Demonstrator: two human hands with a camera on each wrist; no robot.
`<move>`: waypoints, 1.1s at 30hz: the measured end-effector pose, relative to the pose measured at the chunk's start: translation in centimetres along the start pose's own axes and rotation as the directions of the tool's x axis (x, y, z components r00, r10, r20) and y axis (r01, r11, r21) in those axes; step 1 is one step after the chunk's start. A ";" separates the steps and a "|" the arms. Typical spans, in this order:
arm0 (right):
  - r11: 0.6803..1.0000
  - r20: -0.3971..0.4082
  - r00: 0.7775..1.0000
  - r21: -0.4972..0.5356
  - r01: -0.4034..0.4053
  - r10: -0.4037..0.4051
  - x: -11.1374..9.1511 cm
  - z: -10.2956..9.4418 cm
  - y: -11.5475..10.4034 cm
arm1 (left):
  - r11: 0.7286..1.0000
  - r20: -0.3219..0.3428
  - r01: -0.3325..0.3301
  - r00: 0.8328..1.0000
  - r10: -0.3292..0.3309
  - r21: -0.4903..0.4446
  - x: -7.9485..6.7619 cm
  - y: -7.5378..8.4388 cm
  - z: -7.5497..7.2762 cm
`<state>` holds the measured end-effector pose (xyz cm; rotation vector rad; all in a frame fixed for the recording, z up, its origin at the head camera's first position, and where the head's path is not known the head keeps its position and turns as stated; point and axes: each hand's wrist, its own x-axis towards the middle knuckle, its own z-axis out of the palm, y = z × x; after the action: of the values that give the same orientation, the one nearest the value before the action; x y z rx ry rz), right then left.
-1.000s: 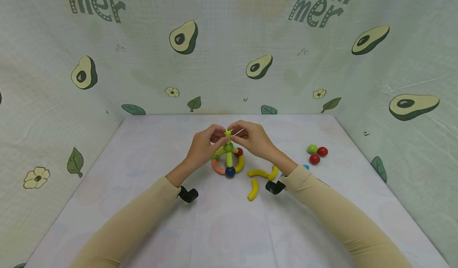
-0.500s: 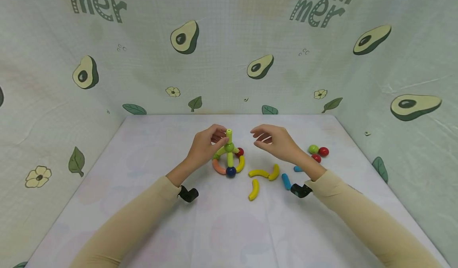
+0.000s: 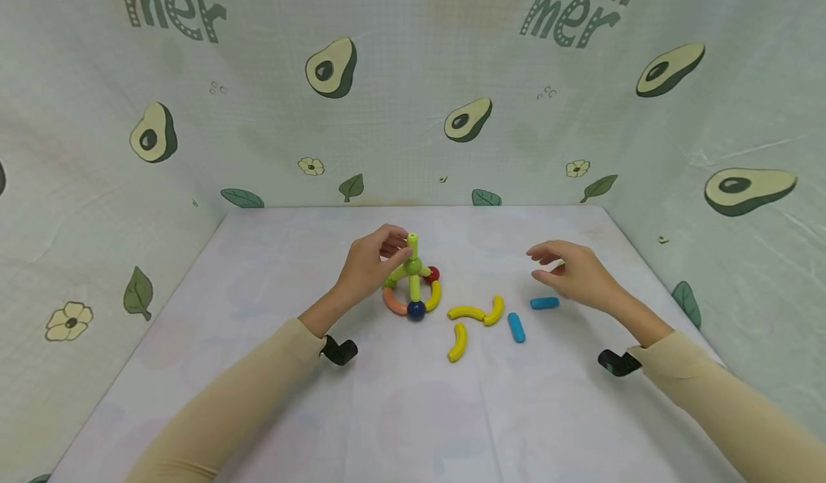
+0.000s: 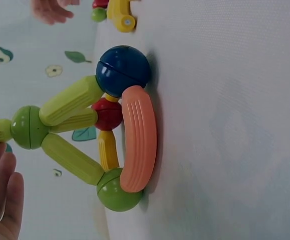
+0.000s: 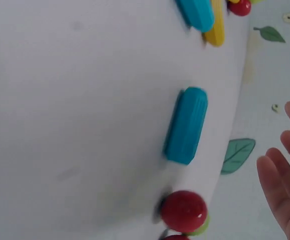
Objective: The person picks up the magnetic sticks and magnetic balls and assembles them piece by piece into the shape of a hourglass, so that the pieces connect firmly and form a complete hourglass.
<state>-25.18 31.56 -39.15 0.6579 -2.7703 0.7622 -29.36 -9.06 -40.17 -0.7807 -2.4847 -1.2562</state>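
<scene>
A toy frame of rods and balls stands in the middle of the table. Its green top ball (image 3: pixel 414 266) bears an upright light-green rod (image 3: pixel 413 244), which my left hand (image 3: pixel 369 261) pinches between thumb and fingers. Green legs slope down to a navy ball (image 4: pixel 123 71), a red ball (image 4: pixel 107 113) and a green ball (image 4: pixel 118 190). An orange curved piece (image 4: pixel 138 140) and yellow curved pieces join these at the base. My right hand (image 3: pixel 576 274) is over the table's right side with loosely bent fingers, holding nothing, and hides most of the loose balls in the head view.
Loose yellow curved pieces (image 3: pixel 457 342) lie right of the frame. Two blue rods, one nearer (image 3: pixel 516 327) and one under the right hand (image 5: pixel 186 126), lie farther right. Loose red balls (image 5: pixel 184 211) and a green ball (image 5: pixel 201 227) sit close by. Patterned cloth walls surround the table.
My right hand has left the top of the upright rod and moved right, over the loose balls, uncovering the blue rods. My left hand has stayed at the rod.
</scene>
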 end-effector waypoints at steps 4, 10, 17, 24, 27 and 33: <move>0.998 -0.009 1.000 -0.060 -0.019 0.018 -1.7 -0.7 1.7 | 1.000 0.002 0.009 1.000 -0.009 -0.001 0.0 0.1 -0.1; 0.996 -0.029 1.000 -0.094 -0.005 0.002 -3.5 -0.8 3.7 | 1.000 0.006 0.019 1.000 -0.019 -0.007 0.0 0.2 -0.1; 0.996 0.013 1.000 -0.081 -0.024 0.025 -4.3 -0.7 5.0 | 1.000 0.005 0.009 1.000 -0.009 -0.010 0.0 0.1 -0.2; 0.995 0.054 0.996 -0.072 -0.066 0.070 -4.7 -0.4 5.4 | 1.000 0.002 0.006 1.000 -0.006 -0.008 0.0 0.1 -0.2; 0.995 0.048 0.997 -0.081 -0.060 0.064 -4.7 -0.2 5.6 | 1.000 0.002 0.002 1.000 -0.002 -0.006 0.0 0.1 -0.2; 0.990 0.023 0.999 -0.134 -0.037 0.040 -3.8 -0.2 4.9 | 1.000 0.006 0.012 1.000 -0.012 -0.003 0.0 0.2 -0.3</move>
<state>-24.09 36.78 -42.26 0.5942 -2.8345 0.5728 -29.21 -9.23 -39.87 -0.7726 -2.4956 -1.2643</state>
